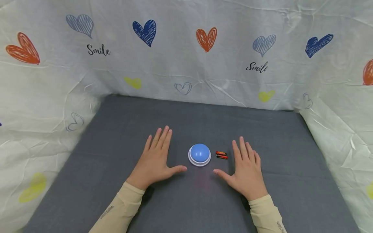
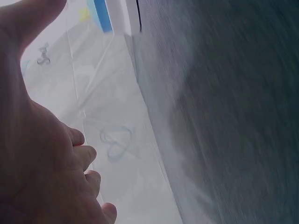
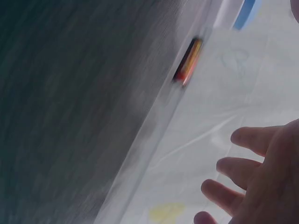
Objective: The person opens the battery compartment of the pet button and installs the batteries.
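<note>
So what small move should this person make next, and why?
Perhaps bring the right-hand grip toward the two small red-and-black batteries. They lie together on the grey surface, between it and the blue-domed button, and it is open, holding nothing, so it seems best placed to pick one up.

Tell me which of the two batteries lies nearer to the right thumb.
The lower battery in the head view, on the person's side; the upper battery lies beyond it, farther from the thumb of the right hand.

The left hand [image 2: 44, 149] hangs apart from a cropped blue-and-white object [image 2: 117, 16], white cloth [image 2: 105, 95] behind, grey counter [image 2: 238, 116] at right
</note>
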A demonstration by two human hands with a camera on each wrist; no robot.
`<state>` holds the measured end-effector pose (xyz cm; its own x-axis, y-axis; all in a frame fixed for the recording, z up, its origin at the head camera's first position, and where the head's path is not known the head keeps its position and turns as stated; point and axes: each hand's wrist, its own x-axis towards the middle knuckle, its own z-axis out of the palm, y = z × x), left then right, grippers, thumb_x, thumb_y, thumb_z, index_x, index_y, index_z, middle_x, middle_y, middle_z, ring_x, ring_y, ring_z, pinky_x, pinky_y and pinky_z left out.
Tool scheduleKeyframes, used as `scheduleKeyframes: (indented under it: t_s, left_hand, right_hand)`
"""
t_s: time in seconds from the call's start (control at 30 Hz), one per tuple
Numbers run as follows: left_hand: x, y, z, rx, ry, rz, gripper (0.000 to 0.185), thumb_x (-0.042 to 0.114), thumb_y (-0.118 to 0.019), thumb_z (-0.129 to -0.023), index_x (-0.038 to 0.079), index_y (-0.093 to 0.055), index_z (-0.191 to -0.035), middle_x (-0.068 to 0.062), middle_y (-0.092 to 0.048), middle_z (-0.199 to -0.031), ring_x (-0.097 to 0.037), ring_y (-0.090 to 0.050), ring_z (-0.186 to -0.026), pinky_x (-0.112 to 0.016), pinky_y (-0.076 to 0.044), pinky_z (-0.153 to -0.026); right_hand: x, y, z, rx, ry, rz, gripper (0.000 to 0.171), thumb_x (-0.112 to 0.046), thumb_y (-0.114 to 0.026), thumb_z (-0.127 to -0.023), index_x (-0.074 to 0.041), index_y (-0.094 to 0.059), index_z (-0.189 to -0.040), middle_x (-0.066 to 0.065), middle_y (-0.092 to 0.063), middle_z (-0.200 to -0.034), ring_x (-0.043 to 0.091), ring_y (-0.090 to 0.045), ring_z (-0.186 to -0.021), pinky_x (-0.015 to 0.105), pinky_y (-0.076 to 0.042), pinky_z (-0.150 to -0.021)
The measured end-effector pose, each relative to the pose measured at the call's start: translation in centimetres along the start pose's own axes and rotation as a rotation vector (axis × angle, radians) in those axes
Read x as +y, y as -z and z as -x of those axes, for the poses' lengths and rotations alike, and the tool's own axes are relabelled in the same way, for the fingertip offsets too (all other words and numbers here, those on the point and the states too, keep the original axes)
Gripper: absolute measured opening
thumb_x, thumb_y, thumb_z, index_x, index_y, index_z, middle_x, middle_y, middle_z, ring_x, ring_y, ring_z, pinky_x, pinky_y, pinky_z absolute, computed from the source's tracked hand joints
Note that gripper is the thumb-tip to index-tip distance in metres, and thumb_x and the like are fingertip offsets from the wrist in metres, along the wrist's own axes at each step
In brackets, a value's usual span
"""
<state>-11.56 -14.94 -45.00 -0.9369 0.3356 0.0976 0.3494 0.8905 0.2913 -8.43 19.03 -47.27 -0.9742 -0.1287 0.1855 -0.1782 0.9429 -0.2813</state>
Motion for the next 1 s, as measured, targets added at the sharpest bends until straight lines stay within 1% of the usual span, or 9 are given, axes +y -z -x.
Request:
scheduleKeyframes:
  t_s: [0.13,0.27,0.47,0.53,0.6,0.67,0.8,0.9,1.0]
  left_hand:
    - [0.9,-0.7,-0.3,-0.01,-0.045,-0.001,0.139,0.09,-0.068,-0.08,0.012,-0.004,-0.175,-0.006,-0.001,-0.184,-0.032,-0.001,-0.172,-0.064,-0.007,-0.134]
    - [2.0,-1.5,-0.6,-0.016,-0.101,-0.003,0.135,0.086,-0.072,-0.082,0.01,-0.009,-0.175,-0.008,-0.007,-0.184,-0.032,-0.007,-0.171,-0.063,-0.013,-0.134]
    - [3.5,-2.4,-0.9,-0.052,-0.169,-0.047,0.128,0.08,-0.071,-0.087,0.009,-0.01,-0.175,-0.009,-0.009,-0.183,-0.031,-0.009,-0.171,-0.061,-0.019,-0.134]
    - [3.8,-2.6,-1.0,-0.068,-0.185,-0.059,0.123,0.075,-0.071,-0.09,0.009,-0.011,-0.175,-0.008,-0.009,-0.184,-0.031,-0.009,-0.171,-0.06,-0.02,-0.134]
    - [4.2,-2.6,-1.3,-0.08,-0.202,-0.053,0.116,0.067,-0.072,-0.094,0.009,-0.013,-0.174,-0.009,-0.012,-0.183,-0.031,-0.011,-0.171,-0.059,-0.023,-0.133]
    - [4.4,-2.5,-1.5,-0.089,-0.214,-0.035,0.108,0.056,-0.074,-0.097,0.007,-0.016,-0.174,-0.01,-0.017,-0.182,-0.031,-0.016,-0.17,-0.057,-0.027,-0.132]
    - [4.8,-2.5,-2.1,-0.102,-0.22,0.034,0.094,0.039,-0.077,-0.099,0.005,-0.027,-0.171,-0.013,-0.031,-0.178,-0.031,-0.033,-0.165,-0.054,-0.039,-0.126]
    - [4.9,-2.6,-2.4,-0.108,-0.217,0.067,0.088,0.033,-0.078,-0.1,0.005,-0.032,-0.17,-0.014,-0.038,-0.175,-0.031,-0.046,-0.158,-0.053,-0.046,-0.121]
    - [5.0,-2.7,-2.5,-0.102,-0.219,0.07,0.083,0.029,-0.078,-0.101,0.005,-0.035,-0.169,-0.015,-0.041,-0.173,-0.032,-0.055,-0.151,-0.053,-0.051,-0.115]
  right_hand:
    - [-1.6,-0.3,-0.3,-0.013,0.064,-0.005,0.125,-0.089,-0.067,-0.082,-0.014,-0.026,-0.173,0.014,-0.018,-0.182,0.04,-0.023,-0.166,0.065,-0.022,-0.127]
    - [-3.0,-0.7,-0.8,-0.002,0.134,-0.011,0.118,-0.082,-0.07,-0.086,-0.013,-0.029,-0.172,0.015,-0.024,-0.18,0.039,-0.027,-0.165,0.064,-0.027,-0.126]
    - [-4.5,-1.4,-1.6,-0.013,0.217,-0.019,0.109,-0.072,-0.074,-0.09,-0.011,-0.034,-0.17,0.017,-0.033,-0.176,0.04,-0.035,-0.162,0.065,-0.032,-0.124]
    - [-4.8,-1.6,-1.8,-0.023,0.233,-0.029,0.105,-0.07,-0.074,-0.092,-0.01,-0.035,-0.17,0.017,-0.036,-0.175,0.039,-0.036,-0.161,0.065,-0.033,-0.123]
    - [-5.0,-1.8,-2.0,-0.032,0.244,-0.035,0.102,-0.068,-0.073,-0.094,-0.01,-0.036,-0.169,0.016,-0.039,-0.174,0.038,-0.038,-0.16,0.064,-0.034,-0.123]
    - [-5.1,-1.9,-2.3,-0.031,0.257,-0.038,0.098,-0.065,-0.073,-0.096,-0.009,-0.038,-0.168,0.016,-0.043,-0.171,0.038,-0.041,-0.159,0.064,-0.035,-0.122]
    - [-5.2,-2.1,-2.7,-0.033,0.284,-0.06,0.087,-0.055,-0.077,-0.097,-0.008,-0.046,-0.164,0.015,-0.054,-0.164,0.036,-0.049,-0.153,0.062,-0.037,-0.121]
    - [-5.1,-2.1,-2.8,-0.032,0.306,-0.079,0.079,-0.046,-0.081,-0.097,-0.007,-0.051,-0.16,0.014,-0.06,-0.158,0.036,-0.053,-0.149,0.06,-0.039,-0.119]
    - [-5.2,-2.2,-2.8,-0.027,0.319,-0.078,0.074,-0.039,-0.082,-0.098,-0.008,-0.053,-0.159,0.014,-0.063,-0.155,0.036,-0.055,-0.147,0.06,-0.04,-0.118]
